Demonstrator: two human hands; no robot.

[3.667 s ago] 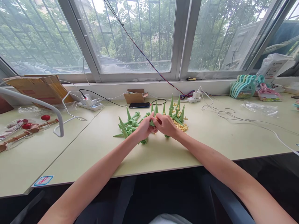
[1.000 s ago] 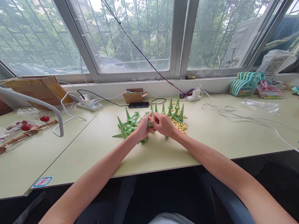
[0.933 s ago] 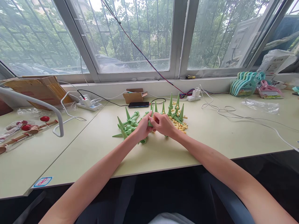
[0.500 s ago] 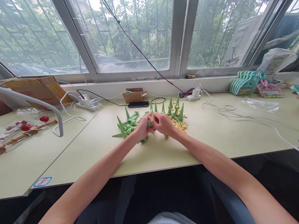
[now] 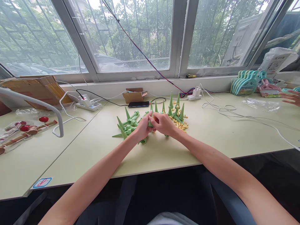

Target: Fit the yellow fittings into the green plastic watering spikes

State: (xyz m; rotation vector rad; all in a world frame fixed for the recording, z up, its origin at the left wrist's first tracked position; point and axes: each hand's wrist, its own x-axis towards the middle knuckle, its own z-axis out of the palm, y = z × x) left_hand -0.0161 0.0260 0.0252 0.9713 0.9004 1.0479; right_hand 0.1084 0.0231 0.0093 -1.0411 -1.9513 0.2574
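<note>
Above the middle of the table my left hand (image 5: 144, 126) is closed round a green plastic watering spike (image 5: 150, 122), only partly visible between my hands. My right hand (image 5: 162, 123) meets it from the right, fingers pinched together at the spike; whatever is in the pinch is hidden. Loose green spikes (image 5: 131, 122) lie heaped beside my left hand. Past my right hand, several spikes (image 5: 171, 104) stand upright with yellow pieces fitted on them. A pile of small yellow valve-like parts (image 5: 182, 125) spreads beneath these.
Behind the spikes are a black phone (image 5: 138, 104) and a small cardboard box (image 5: 134, 96). Power strips (image 5: 194, 97) and white cables run along the back. Plastic dustpan-like items (image 5: 245, 83) stand at right, near another person's hand (image 5: 292, 97). A white curved bar (image 5: 59, 120) rises at left.
Another person's hand has come into view at the right edge, by the dustpan-like items. My own hands have stayed almost still, together at the green spike.
</note>
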